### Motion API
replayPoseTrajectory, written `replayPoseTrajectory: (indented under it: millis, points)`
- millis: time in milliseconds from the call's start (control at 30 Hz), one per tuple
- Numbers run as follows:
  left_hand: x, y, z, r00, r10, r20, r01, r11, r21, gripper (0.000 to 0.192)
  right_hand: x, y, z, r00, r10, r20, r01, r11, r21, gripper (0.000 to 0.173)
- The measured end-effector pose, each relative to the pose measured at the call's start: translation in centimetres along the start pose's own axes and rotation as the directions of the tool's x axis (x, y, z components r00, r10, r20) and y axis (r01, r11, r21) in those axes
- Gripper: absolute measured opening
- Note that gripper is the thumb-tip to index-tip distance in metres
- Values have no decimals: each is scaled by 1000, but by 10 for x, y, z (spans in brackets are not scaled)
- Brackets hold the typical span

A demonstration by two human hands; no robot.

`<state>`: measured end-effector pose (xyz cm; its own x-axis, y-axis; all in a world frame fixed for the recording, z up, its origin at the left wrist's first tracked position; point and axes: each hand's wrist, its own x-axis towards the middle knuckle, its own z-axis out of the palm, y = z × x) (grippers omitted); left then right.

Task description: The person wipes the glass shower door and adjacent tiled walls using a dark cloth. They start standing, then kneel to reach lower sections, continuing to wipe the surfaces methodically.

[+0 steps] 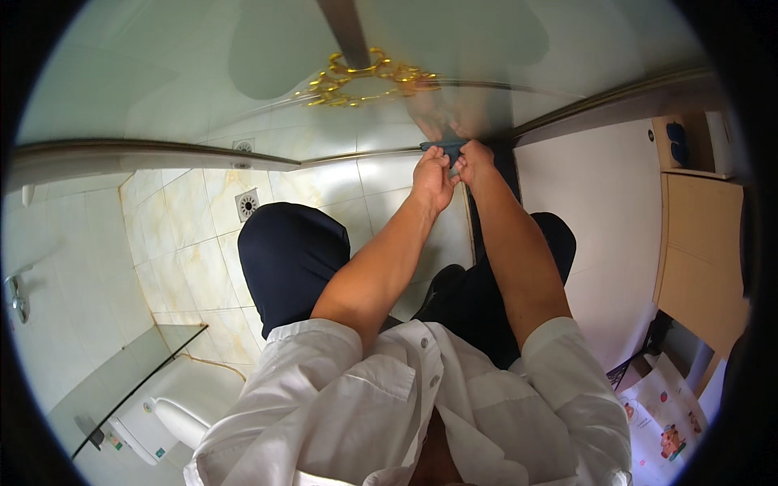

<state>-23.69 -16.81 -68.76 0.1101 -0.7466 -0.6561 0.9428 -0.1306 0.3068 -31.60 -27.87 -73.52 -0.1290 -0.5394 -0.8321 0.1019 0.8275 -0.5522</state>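
Note:
Both hands meet in front of a glossy glass door panel (377, 130), close to its lower edge. My left hand (433, 179) pinches a dark blue-grey cloth (447, 147) from the left side. On the cloth's right end, the fingers of my right hand (475, 163) are closed. The cloth lies along the metal bottom rail (364, 155) of the door, seemingly touching it. A reflection of the hands shows in the glass just above. Some fingertips are hidden behind the cloth.
A gold ornament (358, 79) decorates the glass by a dark metal bar (346, 27). A floor drain (247, 205) sits in the marbled tiles left of my knee. Behind a glass partition (140, 364) stands a white toilet (182, 419). Rightward are a wooden cabinet (699, 243) and a printed bag (662, 413).

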Motion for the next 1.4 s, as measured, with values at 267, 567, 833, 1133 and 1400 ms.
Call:
replayPoseTrajectory:
  millis: [267,567,833,1133,1400]
  points:
    - [-54,37,17,971,169,-170,-203,958,-205,76,-51,14,16,955,-295,-21,296,949,106,17]
    - [-71,58,-1,861,383,-336,-421,906,-45,53,-54,51,38,785,-587,198,590,806,53,39]
    - [-42,67,-42,885,301,-356,-377,912,-164,56,-33,57,47,981,30,194,-57,989,134,30]
    - [-63,74,-7,845,380,-377,-463,872,-159,60,-84,43,45,962,-202,183,127,926,355,24]
    - [-111,100,52,674,572,-467,-604,791,97,19,-167,9,34,704,-676,219,611,733,298,25]
